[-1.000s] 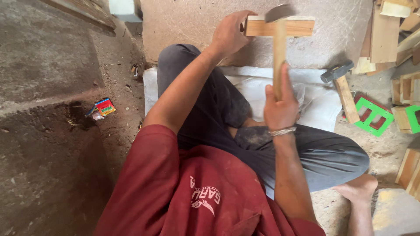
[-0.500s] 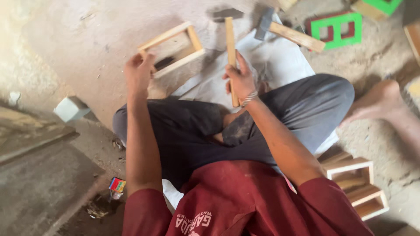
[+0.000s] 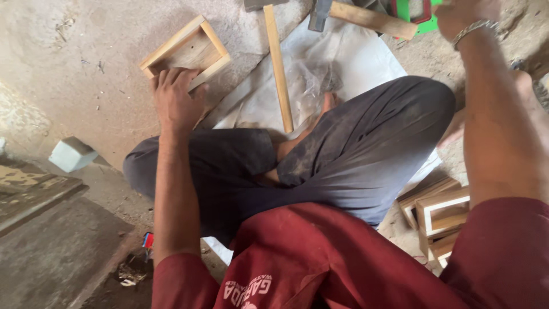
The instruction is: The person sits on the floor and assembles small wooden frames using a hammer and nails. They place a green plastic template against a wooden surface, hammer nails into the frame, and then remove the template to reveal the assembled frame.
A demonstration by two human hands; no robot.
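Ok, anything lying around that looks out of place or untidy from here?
Nothing broken. A hammer lies loose on the white sheet, its handle running toward the person's crossed legs, with a second hammer beside it. The left hand grips a wooden frame. Finished frames are stacked unevenly beside the knee.

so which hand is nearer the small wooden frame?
Left. The left hand rests on the wooden frame; the right hand is far off, near the green piece.
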